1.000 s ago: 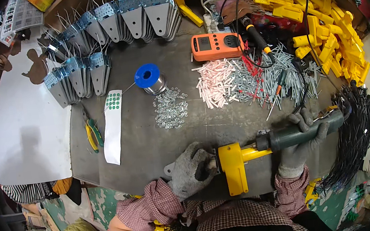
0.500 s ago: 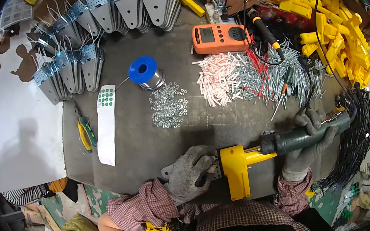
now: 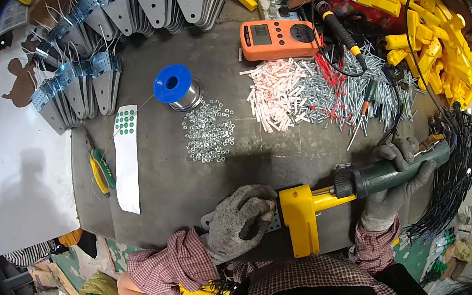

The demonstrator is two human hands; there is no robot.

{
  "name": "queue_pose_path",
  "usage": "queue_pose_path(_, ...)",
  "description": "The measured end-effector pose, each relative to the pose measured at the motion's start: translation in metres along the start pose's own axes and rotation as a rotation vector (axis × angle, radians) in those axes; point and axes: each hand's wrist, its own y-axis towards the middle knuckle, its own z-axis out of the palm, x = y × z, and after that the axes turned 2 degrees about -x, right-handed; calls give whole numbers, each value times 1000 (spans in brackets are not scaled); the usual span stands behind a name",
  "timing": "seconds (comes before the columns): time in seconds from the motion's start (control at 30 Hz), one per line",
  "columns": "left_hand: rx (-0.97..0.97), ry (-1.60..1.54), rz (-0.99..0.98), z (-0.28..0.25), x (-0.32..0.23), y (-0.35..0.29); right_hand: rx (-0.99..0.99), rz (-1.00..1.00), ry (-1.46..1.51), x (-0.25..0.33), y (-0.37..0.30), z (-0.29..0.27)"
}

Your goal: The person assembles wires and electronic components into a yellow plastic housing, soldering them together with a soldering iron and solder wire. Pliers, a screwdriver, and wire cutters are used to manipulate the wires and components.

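My right hand (image 3: 387,206), in a grey glove, is closed around a dark green power screwdriver (image 3: 393,174) lying almost level. The driver's black collar points left, and its thin metal shaft reaches the side of a yellow plastic housing (image 3: 300,224). Left of that housing, my gloved left hand (image 3: 239,220) is curled, thumb and fingers pinched over a grey metal bracket (image 3: 275,222) with small holes. Most of the bracket is hidden under the glove; a rounded end (image 3: 206,221) shows beyond it. The screw, if any, cannot be made out.
Small nuts (image 3: 210,133) lie mid-table beside a blue solder spool (image 3: 175,85). Screws (image 3: 328,90), an orange multimeter (image 3: 277,39) and yellow housings (image 3: 435,55) fill the right. Grey brackets (image 3: 130,14), pliers (image 3: 102,171) and a sticker strip (image 3: 129,177) stand left. Black cables (image 3: 454,175) hang at right.
The view has shifted slightly, so items on the table appear further left. My left hand has moved a little left and its fingers are slightly rearranged. The driver stays at the yellow housing.
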Motion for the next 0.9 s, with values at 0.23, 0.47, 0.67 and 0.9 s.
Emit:
queue_pose_path(0.23,37,23,-38,-6,-2,0,36,-4,-12,-1,1,2)
queue_pose_path(0.47,26,198,1,-3,-10,-5,-66,-1,-105,1,1,2)
queue_pose_path(0.67,-36,738,4,-39,3,74,45,-89,-147,26,-4,-10)
queue_pose_path(0.9,532,1525,-69,-34,19,144,29,-70,72,42,-26,-21)
